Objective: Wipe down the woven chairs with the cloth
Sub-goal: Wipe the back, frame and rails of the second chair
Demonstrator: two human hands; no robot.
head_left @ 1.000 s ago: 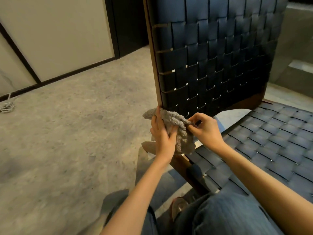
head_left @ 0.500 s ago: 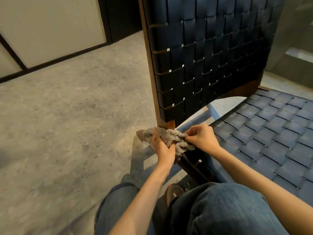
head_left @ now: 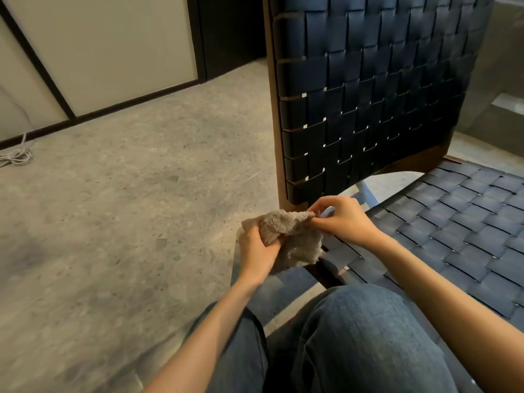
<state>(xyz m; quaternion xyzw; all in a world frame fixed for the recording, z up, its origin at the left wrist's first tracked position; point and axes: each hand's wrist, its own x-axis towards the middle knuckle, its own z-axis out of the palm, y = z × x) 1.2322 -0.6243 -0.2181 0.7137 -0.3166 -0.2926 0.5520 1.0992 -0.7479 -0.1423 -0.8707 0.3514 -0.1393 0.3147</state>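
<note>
Holding a grey cloth bunched between both hands, the person is kneeling at the lower corner of a woven chair.

Far left, a coiled white cable is lying on the speckled floor, well apart from the work.

The left hand is gripping the cloth's left end, with its fingers curled round a wad of it.

The cloth's top edge is running roughly left to right between the hands. Its lower flap is hanging slack and draping near the chair's bottom rail.

The right hand is pinching the cloth's right end between thumb and fingertips, just under the foot of the wooden back post.

The cloth looks lifted off the straps and not pressed to them, so this is probably regripping or refolding, not wiping.

Key relation: the dark strap backrest is standing directly above and beyond the hands, with its long axis upright. The woven seat is lying flat and stretching away to the right.

The right hand is sitting nearer both woven surfaces, and the left hand is sitting outside the post line.

The next pass is likely going either up the backrest or rightward across the seat, and the right hand is better placed to lead it.

A denim-clad knee is resting low, just beside the seat edge.
</note>
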